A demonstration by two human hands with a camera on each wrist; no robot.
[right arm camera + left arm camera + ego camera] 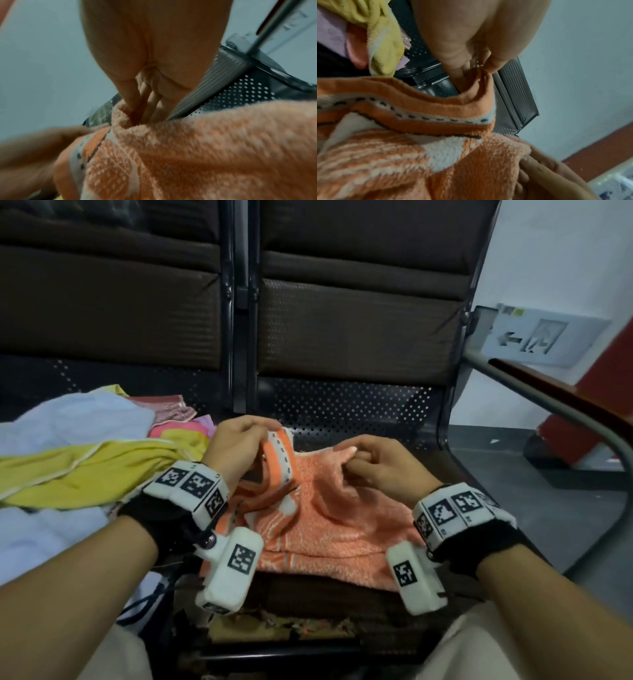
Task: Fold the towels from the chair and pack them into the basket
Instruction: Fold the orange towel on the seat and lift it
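An orange and white towel (325,515) lies bunched on the dark chair seat (342,405) in front of me. My left hand (239,443) pinches its striped border edge (481,81) and lifts it off the seat. My right hand (373,463) pinches a fluffy orange corner (126,119) at the towel's far right. In both wrist views the fingers curl into the cloth (436,155) (188,155). No basket is plainly in view.
A heap of towels lies on the seat to my left: yellow (89,467), pale blue (78,419) and pink (171,409). A curved metal armrest (548,402) bounds the chair on the right. Dark padded backrests (359,320) stand behind. My knees are at the bottom.
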